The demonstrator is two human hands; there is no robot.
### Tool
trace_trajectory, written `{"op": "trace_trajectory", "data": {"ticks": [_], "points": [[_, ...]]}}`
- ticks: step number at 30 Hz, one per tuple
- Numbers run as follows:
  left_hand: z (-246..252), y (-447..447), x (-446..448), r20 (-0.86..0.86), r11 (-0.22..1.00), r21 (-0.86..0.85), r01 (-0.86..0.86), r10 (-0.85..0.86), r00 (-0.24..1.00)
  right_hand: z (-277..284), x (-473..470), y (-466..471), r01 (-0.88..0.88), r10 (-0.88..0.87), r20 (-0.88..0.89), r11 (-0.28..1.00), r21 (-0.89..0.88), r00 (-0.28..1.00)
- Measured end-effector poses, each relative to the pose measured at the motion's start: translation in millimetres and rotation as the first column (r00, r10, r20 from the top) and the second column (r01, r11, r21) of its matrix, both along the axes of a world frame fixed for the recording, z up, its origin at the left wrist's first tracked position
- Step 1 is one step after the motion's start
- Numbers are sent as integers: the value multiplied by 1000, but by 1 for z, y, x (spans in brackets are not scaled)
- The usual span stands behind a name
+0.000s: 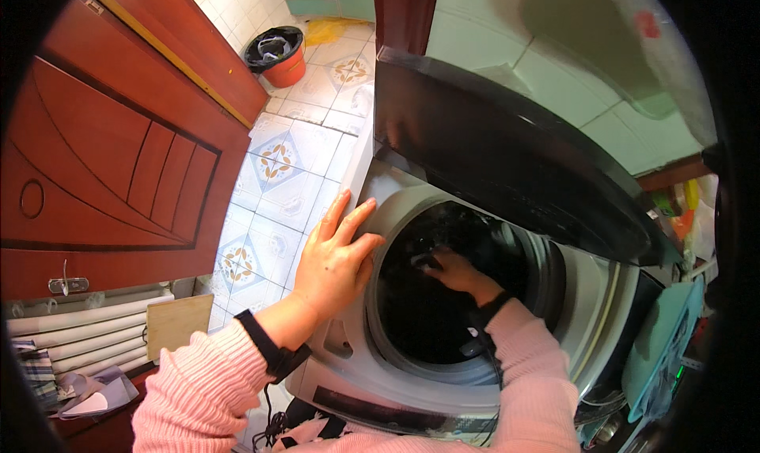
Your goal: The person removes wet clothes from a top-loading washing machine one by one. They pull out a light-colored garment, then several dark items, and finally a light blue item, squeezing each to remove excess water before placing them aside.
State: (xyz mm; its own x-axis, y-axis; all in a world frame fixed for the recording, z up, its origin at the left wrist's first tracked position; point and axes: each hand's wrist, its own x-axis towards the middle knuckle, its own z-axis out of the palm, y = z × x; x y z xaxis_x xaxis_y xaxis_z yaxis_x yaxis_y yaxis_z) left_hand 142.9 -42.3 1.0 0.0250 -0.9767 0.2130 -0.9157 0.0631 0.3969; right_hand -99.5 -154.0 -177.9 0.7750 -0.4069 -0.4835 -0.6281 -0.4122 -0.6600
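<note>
A top-loading washing machine (350, 370) stands before me with its dark lid (504, 150) raised. My left hand (338, 254) rests on the left part of the machine's top, fingers spread, holding nothing. Inside the round drum opening (409, 334) is my right hand (454, 269), its fingers bent at something dark that I cannot make out. The drum's contents look dark and are hard to tell apart. Both wrists wear black bands over pink knitted sleeves, and a thin black cable hangs by the right forearm.
To the left are a reddish wooden door (119, 174), a white radiator (95, 328) and patterned floor tiles (276, 159). A red bucket (285, 67) with a black liner stands farther off. A light-blue plastic container (659, 352) is close on the right. Tiled wall rises behind the lid.
</note>
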Motion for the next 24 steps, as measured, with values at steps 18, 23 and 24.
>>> {"op": "trace_trajectory", "data": {"ticks": [18,23,24], "points": [[32,-7,-26,-60,978,206,-39,52,997,377,-50,55,523,-716,671,654,547,193],[44,-27,-89,-845,855,460,241,337,415,417,-39,73,373,-730,668,586,720,-143],[43,-30,-97,-812,760,581,291,514,277,421,-38,77,322,-725,660,589,741,-195]]}}
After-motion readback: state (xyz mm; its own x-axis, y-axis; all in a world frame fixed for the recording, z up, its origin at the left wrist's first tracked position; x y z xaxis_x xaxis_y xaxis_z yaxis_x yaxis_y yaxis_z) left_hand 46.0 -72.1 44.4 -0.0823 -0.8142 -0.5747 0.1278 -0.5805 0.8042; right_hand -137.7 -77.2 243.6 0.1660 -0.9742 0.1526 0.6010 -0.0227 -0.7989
